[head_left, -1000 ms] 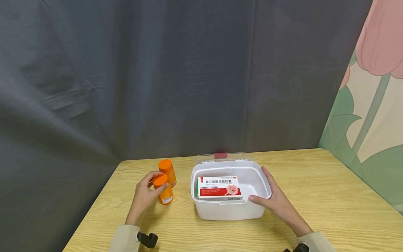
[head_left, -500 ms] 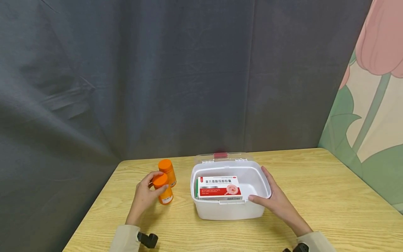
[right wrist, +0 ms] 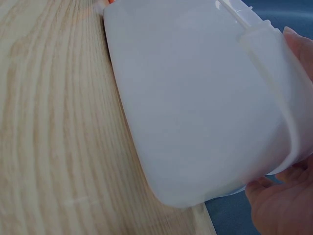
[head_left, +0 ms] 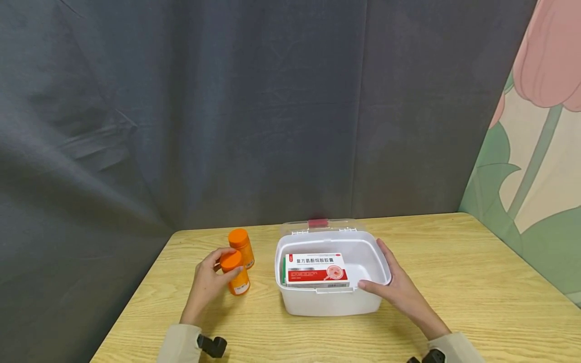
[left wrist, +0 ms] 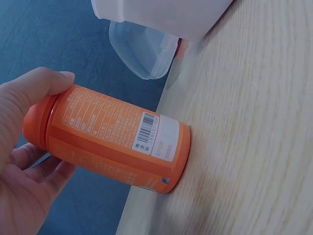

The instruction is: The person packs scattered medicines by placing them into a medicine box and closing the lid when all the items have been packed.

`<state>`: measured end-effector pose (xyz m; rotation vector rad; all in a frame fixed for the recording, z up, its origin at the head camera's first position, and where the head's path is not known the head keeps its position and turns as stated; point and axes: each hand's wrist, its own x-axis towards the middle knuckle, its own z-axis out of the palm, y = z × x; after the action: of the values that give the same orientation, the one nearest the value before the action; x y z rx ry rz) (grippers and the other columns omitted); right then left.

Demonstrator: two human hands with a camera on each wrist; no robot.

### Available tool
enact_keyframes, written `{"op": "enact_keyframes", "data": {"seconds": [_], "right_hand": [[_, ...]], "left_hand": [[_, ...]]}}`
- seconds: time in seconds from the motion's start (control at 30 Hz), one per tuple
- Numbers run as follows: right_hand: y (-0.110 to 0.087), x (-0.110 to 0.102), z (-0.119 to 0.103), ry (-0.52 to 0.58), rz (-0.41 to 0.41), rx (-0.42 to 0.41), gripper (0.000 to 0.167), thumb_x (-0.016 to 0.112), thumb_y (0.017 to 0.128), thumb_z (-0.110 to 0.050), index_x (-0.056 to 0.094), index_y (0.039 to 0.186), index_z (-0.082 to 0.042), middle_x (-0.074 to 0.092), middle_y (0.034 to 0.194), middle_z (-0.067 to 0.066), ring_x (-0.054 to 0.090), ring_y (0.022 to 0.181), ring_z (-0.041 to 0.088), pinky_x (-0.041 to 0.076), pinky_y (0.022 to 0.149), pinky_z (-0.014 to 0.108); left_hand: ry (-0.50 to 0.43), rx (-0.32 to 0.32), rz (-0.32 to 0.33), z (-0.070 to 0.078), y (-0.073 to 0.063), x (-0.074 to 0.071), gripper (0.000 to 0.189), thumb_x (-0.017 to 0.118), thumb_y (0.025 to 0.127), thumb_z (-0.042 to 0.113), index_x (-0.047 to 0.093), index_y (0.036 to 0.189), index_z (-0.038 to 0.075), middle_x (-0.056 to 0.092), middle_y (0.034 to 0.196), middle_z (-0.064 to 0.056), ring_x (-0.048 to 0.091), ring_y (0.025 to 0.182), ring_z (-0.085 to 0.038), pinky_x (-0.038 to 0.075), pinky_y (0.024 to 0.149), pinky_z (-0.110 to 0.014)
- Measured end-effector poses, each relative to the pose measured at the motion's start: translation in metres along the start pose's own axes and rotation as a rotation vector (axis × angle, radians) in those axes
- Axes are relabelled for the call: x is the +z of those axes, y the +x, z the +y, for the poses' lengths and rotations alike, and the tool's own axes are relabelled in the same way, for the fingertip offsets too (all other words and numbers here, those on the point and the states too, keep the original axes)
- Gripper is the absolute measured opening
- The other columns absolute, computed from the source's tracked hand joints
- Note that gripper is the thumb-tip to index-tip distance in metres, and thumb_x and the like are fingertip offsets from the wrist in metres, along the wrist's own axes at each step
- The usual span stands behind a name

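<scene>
While the left hand (head_left: pixel 210 280) pinches the front bottle (head_left: pixel 238 282) by its cap (head_left: pixel 230 259) on the table (head_left: pixel 254 335) and the right hand (head_left: pixel 399 288) grips the box (head_left: pixel 329 305), a loose hold on that cap could let the bottle tip against the rear bottle (head_left: pixel 239 238) just behind.

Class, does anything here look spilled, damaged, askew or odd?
Nothing stands out. No spill or damage shows: the left hand holds the front orange bottle, the rear bottle stands capped, the red-printed carton sits inside the white box, and the right hand holds it.
</scene>
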<state>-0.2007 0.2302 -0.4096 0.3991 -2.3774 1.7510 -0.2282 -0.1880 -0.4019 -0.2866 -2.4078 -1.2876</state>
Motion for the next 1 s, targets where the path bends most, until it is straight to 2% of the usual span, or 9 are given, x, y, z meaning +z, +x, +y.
{"op": "enact_keyframes", "data": {"seconds": [0.17, 0.43, 0.73, 1.0], "right_hand": [[0.000, 0.001, 0.001, 0.004, -0.001, 0.002, 0.104, 0.080, 0.079, -0.012, 0.009, 0.156, -0.008, 0.039, 0.141, 0.028, 0.050, 0.113, 0.038, 0.048, 0.083, 0.025], [0.000, 0.000, 0.001, 0.019, -0.004, -0.024, 0.103, 0.079, 0.079, -0.008, 0.009, 0.155, -0.005, 0.042, 0.138, 0.029, 0.051, 0.111, 0.037, 0.050, 0.083, 0.027], [-0.001, 0.000, 0.000, 0.001, -0.008, -0.012, 0.104, 0.080, 0.079, -0.010, 0.009, 0.155, -0.006, 0.040, 0.141, 0.028, 0.051, 0.112, 0.037, 0.050, 0.084, 0.028], [0.000, -0.001, -0.001, -0.018, -0.011, 0.008, 0.105, 0.080, 0.080, -0.014, 0.007, 0.156, -0.007, 0.037, 0.143, 0.028, 0.050, 0.115, 0.039, 0.049, 0.087, 0.034]], "left_hand": [[0.011, 0.017, 0.004, 0.004, -0.001, -0.001, 0.039, 0.082, 0.079, 0.014, 0.067, 0.114, 0.008, 0.063, 0.119, -0.011, 0.060, 0.108, -0.031, 0.049, 0.091, -0.052], [-0.031, 0.040, 0.019, 0.016, 0.000, -0.005, 0.040, 0.084, 0.076, 0.014, 0.068, 0.112, 0.007, 0.064, 0.116, -0.010, 0.061, 0.104, -0.028, 0.050, 0.091, -0.049], [-0.038, 0.072, 0.035, 0.037, 0.004, -0.014, 0.041, 0.085, 0.075, 0.016, 0.068, 0.112, 0.005, 0.066, 0.111, -0.011, 0.063, 0.099, -0.027, 0.052, 0.089, -0.048], [-0.022, 0.111, 0.031, 0.052, 0.009, -0.021, 0.044, 0.086, 0.075, 0.016, 0.068, 0.113, 0.007, 0.067, 0.112, -0.010, 0.063, 0.100, -0.025, 0.052, 0.088, -0.045]]}}
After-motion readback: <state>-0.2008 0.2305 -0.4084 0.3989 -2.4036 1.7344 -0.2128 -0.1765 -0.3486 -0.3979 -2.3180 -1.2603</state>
